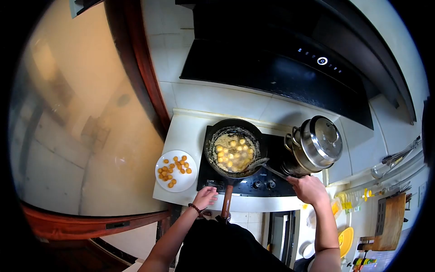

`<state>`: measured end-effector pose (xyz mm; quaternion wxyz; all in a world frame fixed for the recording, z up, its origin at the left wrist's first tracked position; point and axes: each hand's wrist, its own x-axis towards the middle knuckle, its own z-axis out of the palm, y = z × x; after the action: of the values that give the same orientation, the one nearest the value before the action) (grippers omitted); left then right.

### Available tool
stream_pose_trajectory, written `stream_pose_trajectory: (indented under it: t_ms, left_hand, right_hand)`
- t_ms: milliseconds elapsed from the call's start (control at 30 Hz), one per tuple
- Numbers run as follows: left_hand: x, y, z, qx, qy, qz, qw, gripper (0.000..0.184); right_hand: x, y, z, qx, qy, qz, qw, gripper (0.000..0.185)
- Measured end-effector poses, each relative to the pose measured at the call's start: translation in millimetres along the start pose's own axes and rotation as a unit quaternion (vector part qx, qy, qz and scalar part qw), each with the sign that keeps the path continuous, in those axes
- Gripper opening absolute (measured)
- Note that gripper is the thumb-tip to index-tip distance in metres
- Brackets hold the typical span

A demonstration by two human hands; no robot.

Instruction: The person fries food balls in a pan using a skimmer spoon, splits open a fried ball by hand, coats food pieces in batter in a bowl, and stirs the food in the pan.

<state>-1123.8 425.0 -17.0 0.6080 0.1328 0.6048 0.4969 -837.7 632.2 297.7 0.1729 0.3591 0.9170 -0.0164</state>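
Note:
A dark wok [211,156] with a brown handle sits on the black gas stove [244,187], and several pale yellow balls [233,143] float in its bubbling oil. My right hand [310,189] is closed round the handle of a metal ladle [257,164], whose head rests at the wok's right inner edge. Left of the wok handle, my left hand [205,197] is held near the stove's front edge with its fingers loosely apart, touching nothing. Several browned balls [170,170] lie on a white plate [183,183] to the left of the stove.
A lidded steel pot [320,143] stands on the stove's right burner. The black range hood [276,81] hangs above. Far right are an oil bottle [351,199], a wooden board [393,222], a yellow bowl [346,241] and hanging utensils [393,158]. A glass panel [90,118] fills the left.

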Motion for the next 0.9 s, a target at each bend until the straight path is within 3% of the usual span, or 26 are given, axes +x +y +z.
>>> stream_pose_trajectory:
  t_ms: [167,500,700,900]
  left_hand:
    - [3,2,4,-0.003,-0.007,0.003,1.0,0.042]
    - [-3,-5,-9,-0.028,0.018,0.009,0.999,0.041]
    - [-12,-2,-11,-0.035,0.028,0.02,0.999,0.041]
    - [-19,0,-13,-0.044,0.033,0.024,0.998,0.04]
  right_hand:
    - [13,-12,14,0.008,-0.044,-0.013,0.999,0.044]
    - [55,-27,91,0.094,0.084,-0.024,0.992,0.048]
    - [88,-44,113,0.111,0.104,-0.011,0.988,0.053]
    - [107,-49,111,0.136,0.119,0.008,0.983,0.047]
